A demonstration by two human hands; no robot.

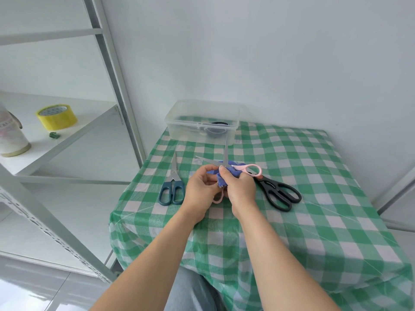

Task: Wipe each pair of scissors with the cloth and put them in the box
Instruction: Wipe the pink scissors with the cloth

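Entry: the pink scissors (240, 167) are held open above the table, on the near side of the box (202, 122). My right hand (240, 189) pinches the blue cloth (221, 179) round the blades by the pivot. My left hand (199, 187) curls about the lower pink loop. Judgement: light, rigid, with slick, sharp steel, so hold by the handles and keep cloth between fingers and edge. The teal scissors (171, 187) lie near-left of the box and the black scissors (278, 191) near-right, neither boxed.

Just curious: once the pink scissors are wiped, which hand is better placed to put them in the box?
Probably left: the left hand grips a handle of the pink scissors; the right hand holds the cloth.
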